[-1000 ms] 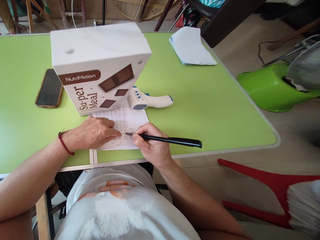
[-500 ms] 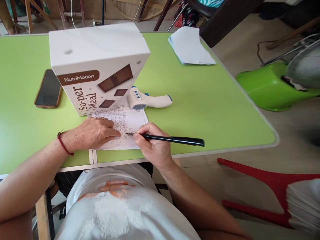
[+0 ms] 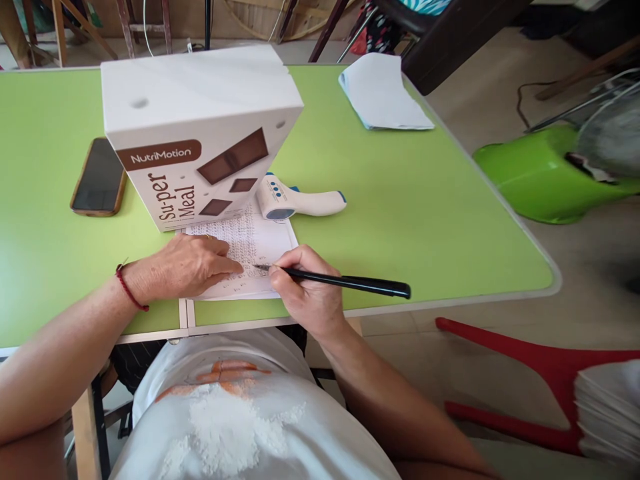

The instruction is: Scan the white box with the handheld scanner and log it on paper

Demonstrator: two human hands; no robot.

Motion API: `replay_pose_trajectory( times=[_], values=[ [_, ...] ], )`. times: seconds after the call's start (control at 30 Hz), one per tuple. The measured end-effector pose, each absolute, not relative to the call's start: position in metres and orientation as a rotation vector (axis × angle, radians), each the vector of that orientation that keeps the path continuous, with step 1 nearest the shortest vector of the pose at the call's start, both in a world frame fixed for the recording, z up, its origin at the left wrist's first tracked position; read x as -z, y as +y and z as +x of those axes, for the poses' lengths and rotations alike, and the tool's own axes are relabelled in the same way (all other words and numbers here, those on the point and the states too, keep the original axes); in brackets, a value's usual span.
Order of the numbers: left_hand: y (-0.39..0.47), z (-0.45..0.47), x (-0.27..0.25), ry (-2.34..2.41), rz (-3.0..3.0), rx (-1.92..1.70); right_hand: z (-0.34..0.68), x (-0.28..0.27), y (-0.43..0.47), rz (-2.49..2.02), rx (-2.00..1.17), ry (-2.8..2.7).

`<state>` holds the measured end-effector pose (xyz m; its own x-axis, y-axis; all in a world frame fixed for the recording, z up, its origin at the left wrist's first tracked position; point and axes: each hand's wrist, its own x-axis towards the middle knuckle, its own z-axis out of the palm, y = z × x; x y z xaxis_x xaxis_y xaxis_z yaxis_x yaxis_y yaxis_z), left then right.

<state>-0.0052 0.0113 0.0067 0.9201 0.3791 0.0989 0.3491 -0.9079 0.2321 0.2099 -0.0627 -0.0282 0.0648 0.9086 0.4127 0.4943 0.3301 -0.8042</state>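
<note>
My right hand [image 3: 313, 293] pinches a black pen [image 3: 370, 285], its tip just over or on a white sheet of paper [image 3: 275, 243] covered in rows of small handwriting. My left hand [image 3: 195, 267] lies flat on the sheet's left part, index finger stretched toward the pen tip. It holds nothing. Behind the hands a tall white NutriMotion box [image 3: 200, 127] stands upright, hiding the sheet's far end. A white and blue infrared thermometer [image 3: 300, 201] lies on its side at the sheet's far right corner, touching or close to the box.
On the green table [image 3: 425, 220] a phone [image 3: 99, 177] lies left of the box. Folded white paper [image 3: 383, 93] rests near the far right corner. Beyond the right edge are a green plastic stool or tub [image 3: 525, 173] and a red chair frame [image 3: 530, 353].
The view has shifted very slightly. Both hands, the pen and the things on the table keep practically the same places.
</note>
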Motion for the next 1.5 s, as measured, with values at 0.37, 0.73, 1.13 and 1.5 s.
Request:
replay_pose_trajectory(
  times=[0.37, 0.73, 1.13, 1.5],
  values=[
    [0.011, -0.005, -0.008, 0.587, 2.842, -0.132, 0.210, 0.028, -0.063, -1.286, -0.526, -1.553],
    [0.011, -0.006, -0.007, 0.571, 2.857, -0.171, 0.209, 0.029, -0.062, -1.283, -0.550, -1.574],
    [0.010, -0.004, -0.008, 0.557, 2.897, -0.202, 0.220, 0.025, -0.065, -1.279, -0.225, -1.595],
    [0.018, -0.018, -0.037, 0.791, 2.732, -1.936, 0.262, 0.018, -0.037, -1.739, 0.348, -2.124]
  ],
)
